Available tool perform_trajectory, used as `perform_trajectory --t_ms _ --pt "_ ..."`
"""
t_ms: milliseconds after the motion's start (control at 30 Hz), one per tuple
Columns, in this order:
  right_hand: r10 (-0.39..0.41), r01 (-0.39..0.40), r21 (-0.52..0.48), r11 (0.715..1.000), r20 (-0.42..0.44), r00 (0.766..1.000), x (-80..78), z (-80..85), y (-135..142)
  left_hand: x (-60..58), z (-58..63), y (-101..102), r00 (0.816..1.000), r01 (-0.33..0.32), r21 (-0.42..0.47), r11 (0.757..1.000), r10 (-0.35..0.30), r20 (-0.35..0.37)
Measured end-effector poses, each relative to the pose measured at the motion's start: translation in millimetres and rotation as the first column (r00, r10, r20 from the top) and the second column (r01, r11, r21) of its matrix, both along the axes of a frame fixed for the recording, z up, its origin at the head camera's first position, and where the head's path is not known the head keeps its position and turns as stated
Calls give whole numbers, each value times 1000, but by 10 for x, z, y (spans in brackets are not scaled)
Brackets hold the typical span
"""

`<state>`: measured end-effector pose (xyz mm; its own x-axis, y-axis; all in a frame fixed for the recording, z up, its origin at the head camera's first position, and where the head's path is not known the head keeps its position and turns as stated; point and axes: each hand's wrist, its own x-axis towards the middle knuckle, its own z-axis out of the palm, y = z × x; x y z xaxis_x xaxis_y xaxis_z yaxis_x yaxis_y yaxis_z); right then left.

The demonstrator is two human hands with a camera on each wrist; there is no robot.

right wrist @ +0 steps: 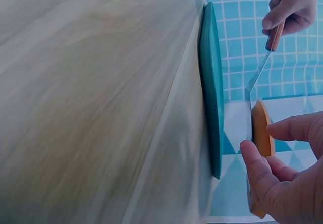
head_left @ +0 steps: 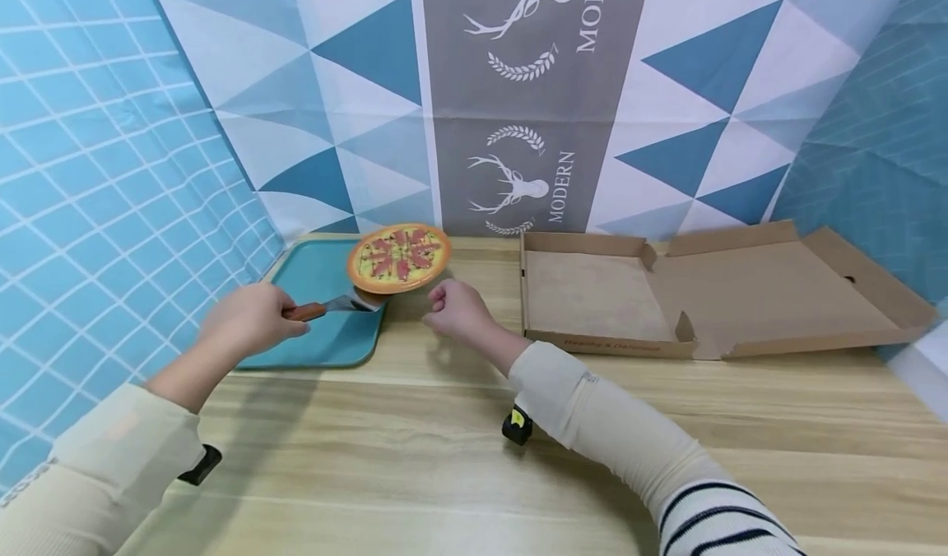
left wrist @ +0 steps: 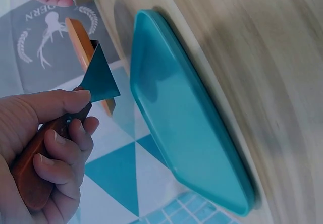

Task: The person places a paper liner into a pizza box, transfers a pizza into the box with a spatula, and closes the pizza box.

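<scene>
My left hand (head_left: pixel 252 317) grips the wooden handle (left wrist: pixel 35 168) of a metal spatula (head_left: pixel 348 302), with the thumb along its top in the left wrist view. On the spatula's blade rests a round pizza (head_left: pixel 400 258) with pink toppings, held up above the right part of a teal tray (head_left: pixel 326 350). Beside the pizza's near right edge is my right hand (head_left: pixel 462 313), its fingers loosely bent. The left wrist view shows a small gap between the right fingers and the pizza (left wrist: pixel 81 40). Thumb and fingers of the right hand (right wrist: pixel 292 178) stand apart near the pizza's rim.
An open cardboard pizza box (head_left: pixel 607 345) lies on the wooden table (head_left: pixel 385 457) to the right, its lid (head_left: pixel 785 293) folded out rightward. Patterned cloth (head_left: pixel 504 95) hangs behind the table, and a blue grid-lined sheet (head_left: pixel 96 178) stands along the left.
</scene>
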<state>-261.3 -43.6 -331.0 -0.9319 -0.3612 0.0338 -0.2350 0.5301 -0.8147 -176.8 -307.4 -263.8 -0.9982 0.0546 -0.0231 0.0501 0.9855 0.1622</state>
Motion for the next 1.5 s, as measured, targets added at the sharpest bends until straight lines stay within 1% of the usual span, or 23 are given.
perform_trajectory --t_ms 200,367,633,1000,1167,1233,1300,1500 --pt "36 -34 26 999 -75 997 80 44 203 13 40 110 1000 25 14 1000 -25 -19" --pt "56 -53 27 998 -123 991 166 64 390 16 76 216 998 50 12 999 -50 -35" --pt "53 -56 -19 998 -127 990 287 110 720 4 128 395 996 86 6 996 -86 -36" --pt "-7 4 -27 1000 -126 992 310 193 1240 6 163 667 988 149 19 989 -148 -52" --pt "-52 48 -36 998 -116 992 298 267 1528 -36 195 814 982 182 0 983 -181 -60" --pt "-64 61 -28 998 -116 991 301 287 1646 -55 209 872 981 185 -1 983 -185 -57" --pt "-77 75 -18 997 -123 989 306 298 1768 -74 225 927 980 190 2 982 -190 -58" --pt "-125 133 34 990 -188 974 309 300 2190 -151 284 1101 976 206 -5 979 -206 -64"
